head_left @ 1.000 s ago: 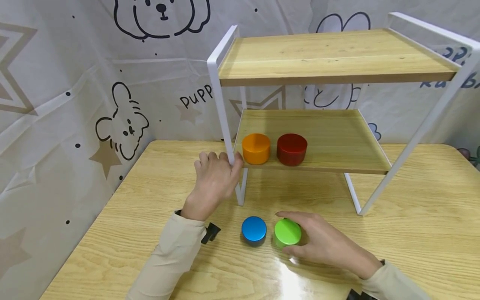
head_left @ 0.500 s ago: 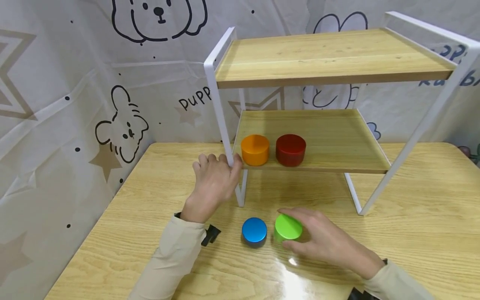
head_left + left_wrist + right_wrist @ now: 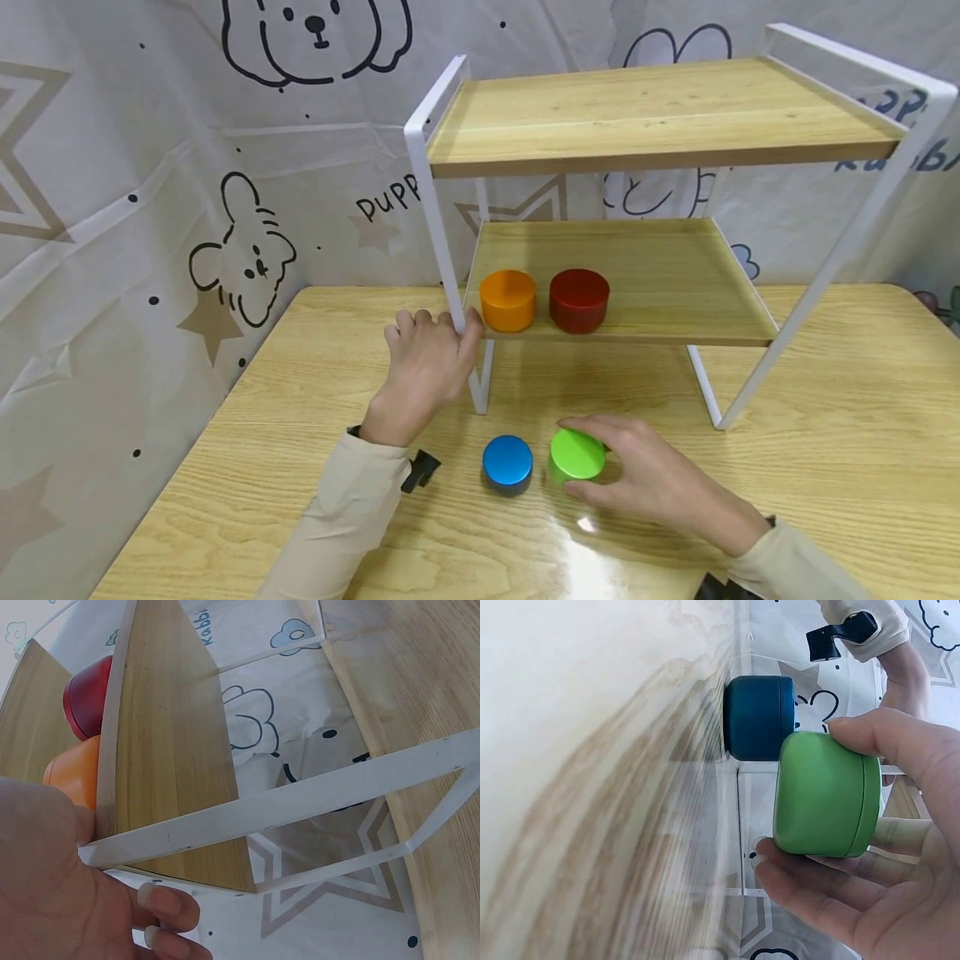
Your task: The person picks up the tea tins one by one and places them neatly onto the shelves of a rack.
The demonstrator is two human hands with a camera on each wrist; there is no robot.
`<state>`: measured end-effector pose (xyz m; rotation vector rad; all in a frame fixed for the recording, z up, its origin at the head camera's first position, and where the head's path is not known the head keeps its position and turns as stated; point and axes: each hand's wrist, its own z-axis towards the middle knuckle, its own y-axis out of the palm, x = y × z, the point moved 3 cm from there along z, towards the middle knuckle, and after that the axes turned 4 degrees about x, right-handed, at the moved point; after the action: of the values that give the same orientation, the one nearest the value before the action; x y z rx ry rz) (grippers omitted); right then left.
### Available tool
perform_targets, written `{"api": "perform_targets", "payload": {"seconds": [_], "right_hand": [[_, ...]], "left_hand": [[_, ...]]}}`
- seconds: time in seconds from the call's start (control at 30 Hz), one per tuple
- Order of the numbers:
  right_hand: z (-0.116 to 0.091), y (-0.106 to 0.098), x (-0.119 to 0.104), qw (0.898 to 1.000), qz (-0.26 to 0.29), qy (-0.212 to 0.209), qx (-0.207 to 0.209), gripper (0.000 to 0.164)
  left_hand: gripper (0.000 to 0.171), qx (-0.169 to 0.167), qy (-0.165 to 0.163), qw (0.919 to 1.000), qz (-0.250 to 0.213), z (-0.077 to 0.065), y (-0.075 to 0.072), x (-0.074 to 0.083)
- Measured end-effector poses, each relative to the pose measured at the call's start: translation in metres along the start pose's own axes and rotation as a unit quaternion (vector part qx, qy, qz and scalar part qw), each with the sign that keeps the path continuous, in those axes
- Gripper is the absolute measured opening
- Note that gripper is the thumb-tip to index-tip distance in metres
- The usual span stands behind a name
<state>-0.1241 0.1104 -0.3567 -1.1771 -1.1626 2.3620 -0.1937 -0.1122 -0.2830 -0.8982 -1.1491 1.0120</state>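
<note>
One green tin below shelf edge

Seemingly a staged indoor corner: pale grey, cartoon-printed sheeting hangs behind a light wood-grain counter bearing a white-framed wooden shelf.

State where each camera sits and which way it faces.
Head: worn on the head, facing forward and down at the shelf; left hand, right hand and sleeves show.
Left wrist: on that wrist, facing the shelf's white post, red container and orange container; left hand shows.
Right wrist: on that wrist, facing across the table at the green container and blue container; right hand and left arm show.
Head and right wrist both show the green container.
</note>
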Motion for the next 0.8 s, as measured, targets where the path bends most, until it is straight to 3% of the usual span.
{"api": "perform_targets", "payload": {"seconds": [0.6,0.8], "right_hand": [[0.001,-0.002,0.000,1.000,0.004,-0.010,0.005,0.057],[0.002,-0.011,-0.002,1.000,0.016,0.014,0.018,0.054]], "left_hand": [[0.060,0.007,0.004,1.0000,0.001,0.000,0.000,0.000],[0.061,0.004,0.005,1.0000,0.003,0.000,0.001,0.000]]}}
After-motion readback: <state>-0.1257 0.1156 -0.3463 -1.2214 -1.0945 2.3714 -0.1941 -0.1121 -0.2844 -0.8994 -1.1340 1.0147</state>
